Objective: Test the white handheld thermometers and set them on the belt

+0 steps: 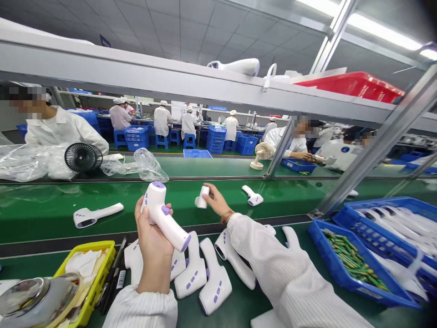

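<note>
White thermometer [164, 217] is sitting gripped in the left hand [152, 234] at the frame's centre, above more housings [205, 273] lying on the green table [44, 209], while the right hand [215, 200] is pinching a small white part [202, 197] just right of it.

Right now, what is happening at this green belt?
A person holds a white thermometer gun upright in the left hand. The right hand reaches over the green belt and pinches a small white piece. More white gun bodies lie below, and a blue tray holds green parts.
</note>
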Motion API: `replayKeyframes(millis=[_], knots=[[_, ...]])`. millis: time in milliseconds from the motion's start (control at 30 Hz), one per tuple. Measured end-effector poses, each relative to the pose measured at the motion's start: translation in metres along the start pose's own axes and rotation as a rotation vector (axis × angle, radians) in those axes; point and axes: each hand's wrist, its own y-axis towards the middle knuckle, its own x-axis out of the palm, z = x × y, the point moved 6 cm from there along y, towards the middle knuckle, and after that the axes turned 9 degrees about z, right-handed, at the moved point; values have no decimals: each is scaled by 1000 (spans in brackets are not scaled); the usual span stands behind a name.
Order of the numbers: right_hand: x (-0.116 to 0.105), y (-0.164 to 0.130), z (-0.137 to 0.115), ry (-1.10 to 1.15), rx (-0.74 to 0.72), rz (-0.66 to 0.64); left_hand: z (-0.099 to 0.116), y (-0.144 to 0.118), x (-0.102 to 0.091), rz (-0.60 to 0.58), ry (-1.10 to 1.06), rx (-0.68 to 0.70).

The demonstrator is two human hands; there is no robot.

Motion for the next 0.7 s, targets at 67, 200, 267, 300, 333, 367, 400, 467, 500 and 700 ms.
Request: replayKeyframes(millis=[67, 200, 267, 300, 333, 367, 400, 467, 500, 700], knots=[[-18, -16, -22, 169, 44, 96, -8, -1, 1, -13, 45, -61], [-55, -52, -60, 762, 254, 227, -27, -8, 4, -94, 185, -235], [-66, -67, -71, 1157, 418, 278, -33, -17, 7, -195, 347, -256], [-69, -72, -74, 1287, 479, 291, -34, -21, 8, -253, 462, -190], [-71, -76, -77, 1345, 511, 296, -31, -26, 11, -310, 597, -55], [-73, -78, -77, 1361, 527, 297, -27, -30, 14, -360, 739, 134], [-75, -80, -77, 1349, 535, 306, -22, -35, 18, -399, 865, 346], [-79, -80, -71, 1282, 528, 349, -21, -39, 20, -433, 1015, 616], [-80, -80, -68, 1248, 510, 387, -27, -33, 16, -429, 1058, 602], [-77, -78, -63, 977, 367, 360, -68, 30, -32, -211, 1007, 106]])
